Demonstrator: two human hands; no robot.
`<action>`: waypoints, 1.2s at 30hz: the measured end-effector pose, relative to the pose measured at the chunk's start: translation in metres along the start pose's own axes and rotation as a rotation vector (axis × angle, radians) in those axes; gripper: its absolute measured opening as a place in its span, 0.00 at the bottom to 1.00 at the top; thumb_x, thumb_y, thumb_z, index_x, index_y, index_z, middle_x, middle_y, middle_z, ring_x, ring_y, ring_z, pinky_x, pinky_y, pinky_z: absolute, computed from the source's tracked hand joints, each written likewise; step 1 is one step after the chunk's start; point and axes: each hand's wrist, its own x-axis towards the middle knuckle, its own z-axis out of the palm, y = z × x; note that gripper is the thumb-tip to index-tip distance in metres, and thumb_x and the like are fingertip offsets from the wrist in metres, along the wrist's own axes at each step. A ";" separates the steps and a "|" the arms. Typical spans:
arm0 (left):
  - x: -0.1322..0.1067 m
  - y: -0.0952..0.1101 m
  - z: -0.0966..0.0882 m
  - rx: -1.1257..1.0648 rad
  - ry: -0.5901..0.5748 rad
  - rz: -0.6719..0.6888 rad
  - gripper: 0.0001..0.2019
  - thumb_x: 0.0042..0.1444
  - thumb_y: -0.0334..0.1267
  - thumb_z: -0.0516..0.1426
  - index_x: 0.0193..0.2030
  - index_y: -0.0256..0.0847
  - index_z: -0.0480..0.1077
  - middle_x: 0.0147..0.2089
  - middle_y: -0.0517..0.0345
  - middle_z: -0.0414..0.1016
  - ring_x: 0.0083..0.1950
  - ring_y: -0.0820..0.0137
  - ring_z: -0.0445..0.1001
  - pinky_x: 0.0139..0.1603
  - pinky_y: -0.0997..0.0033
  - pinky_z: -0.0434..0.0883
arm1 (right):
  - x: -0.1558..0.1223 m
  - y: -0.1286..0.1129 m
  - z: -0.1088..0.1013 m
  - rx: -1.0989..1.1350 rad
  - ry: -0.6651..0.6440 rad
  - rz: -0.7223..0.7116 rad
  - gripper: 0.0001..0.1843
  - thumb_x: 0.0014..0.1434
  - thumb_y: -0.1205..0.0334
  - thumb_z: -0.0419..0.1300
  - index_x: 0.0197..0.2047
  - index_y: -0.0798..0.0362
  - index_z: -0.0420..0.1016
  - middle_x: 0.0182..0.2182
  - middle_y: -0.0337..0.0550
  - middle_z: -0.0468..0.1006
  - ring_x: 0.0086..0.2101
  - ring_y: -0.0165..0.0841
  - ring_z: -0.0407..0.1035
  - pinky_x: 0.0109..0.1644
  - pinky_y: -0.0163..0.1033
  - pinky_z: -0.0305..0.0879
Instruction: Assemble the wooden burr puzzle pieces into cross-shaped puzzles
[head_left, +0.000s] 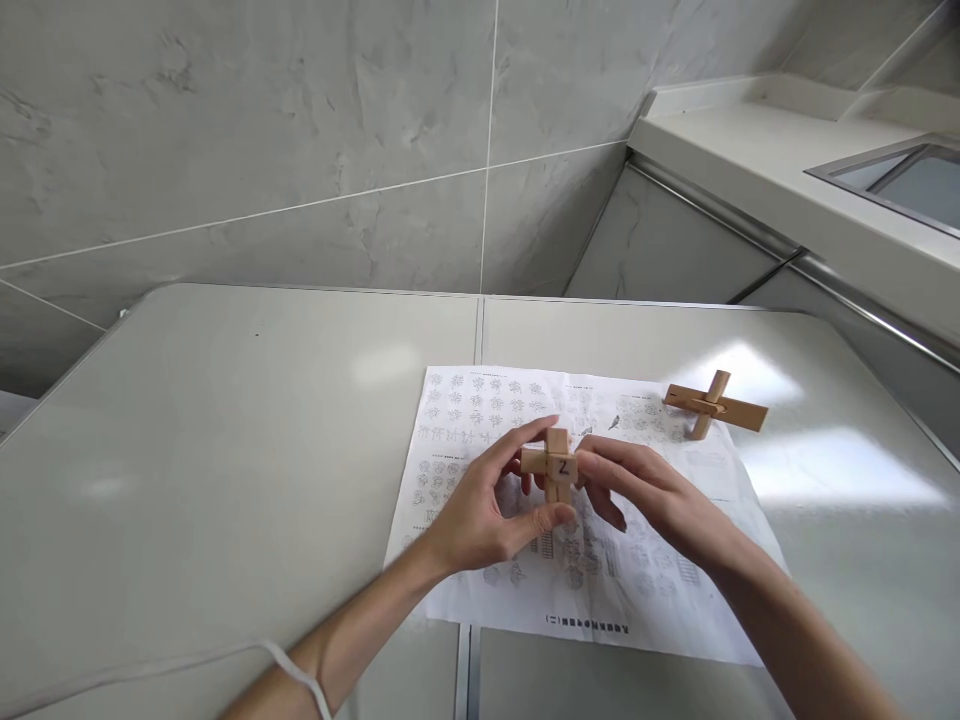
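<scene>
Above a printed paper sheet (600, 605), my left hand (480, 510) grips a small wooden burr puzzle (555, 465), its thumb at the lower edge and a finger over the top. The puzzle is made of interlocking light-brown bars, and a "2" or "Z" is marked on the end facing me. From the right, my right hand (652, 490) closes its thumb and index finger on the puzzle's right side. Its other fingertips are partly hidden behind and below. A second wooden puzzle (739, 411), shaped like a cross, rests at the sheet's upper right corner.
The sheet carries rows of small diagrams and lies over the seam of a pale table (225, 430). Behind stands a grey tiled wall (300, 120). A white counter (750, 140) with a sink rises at the right. A white cable (187, 655) crosses my left forearm.
</scene>
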 end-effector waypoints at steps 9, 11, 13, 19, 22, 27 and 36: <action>0.002 0.003 0.003 -0.121 0.062 -0.051 0.35 0.64 0.45 0.69 0.74 0.54 0.61 0.72 0.44 0.69 0.50 0.65 0.78 0.52 0.59 0.74 | 0.016 0.020 -0.022 1.080 0.197 0.111 0.17 0.67 0.56 0.72 0.35 0.52 0.69 0.21 0.26 0.57 0.16 0.19 0.47 0.13 0.24 0.51; 0.001 0.004 0.003 -0.105 0.038 -0.086 0.34 0.65 0.45 0.69 0.73 0.52 0.63 0.56 0.49 0.79 0.48 0.65 0.77 0.54 0.58 0.73 | 0.016 0.022 -0.028 1.255 0.212 0.094 0.16 0.68 0.63 0.70 0.35 0.50 0.65 0.22 0.26 0.59 0.15 0.19 0.52 0.12 0.23 0.55; 0.000 0.005 0.002 -0.094 0.023 -0.108 0.33 0.65 0.45 0.69 0.72 0.51 0.64 0.44 0.55 0.79 0.46 0.65 0.75 0.56 0.56 0.72 | 0.015 0.025 -0.033 1.383 0.214 0.071 0.15 0.71 0.68 0.65 0.38 0.48 0.62 0.24 0.27 0.62 0.15 0.20 0.57 0.12 0.24 0.59; 0.000 0.008 0.001 -0.064 0.029 -0.115 0.29 0.66 0.47 0.68 0.69 0.49 0.66 0.40 0.58 0.76 0.45 0.64 0.75 0.55 0.56 0.71 | 0.015 0.042 -0.047 1.590 0.172 -0.006 0.06 0.79 0.67 0.51 0.46 0.47 0.60 0.26 0.28 0.66 0.15 0.25 0.64 0.13 0.28 0.65; 0.001 0.008 0.001 -0.066 0.023 -0.111 0.28 0.66 0.48 0.67 0.68 0.47 0.66 0.39 0.58 0.75 0.46 0.64 0.75 0.56 0.55 0.71 | 0.017 0.052 -0.053 1.647 0.133 -0.014 0.08 0.80 0.65 0.50 0.44 0.46 0.58 0.27 0.29 0.67 0.16 0.25 0.64 0.13 0.28 0.64; 0.001 0.008 0.001 -0.078 0.024 -0.105 0.26 0.67 0.46 0.67 0.67 0.46 0.66 0.47 0.53 0.77 0.45 0.66 0.75 0.57 0.55 0.72 | 0.019 0.062 -0.059 1.629 0.092 -0.027 0.14 0.77 0.68 0.57 0.42 0.45 0.57 0.27 0.27 0.68 0.16 0.23 0.65 0.14 0.26 0.65; 0.001 0.009 0.002 -0.077 0.041 -0.088 0.22 0.67 0.43 0.65 0.65 0.46 0.68 0.61 0.46 0.75 0.43 0.69 0.75 0.55 0.58 0.74 | 0.018 0.041 -0.039 1.504 0.172 -0.051 0.14 0.72 0.61 0.68 0.39 0.49 0.65 0.22 0.24 0.65 0.14 0.18 0.57 0.13 0.19 0.56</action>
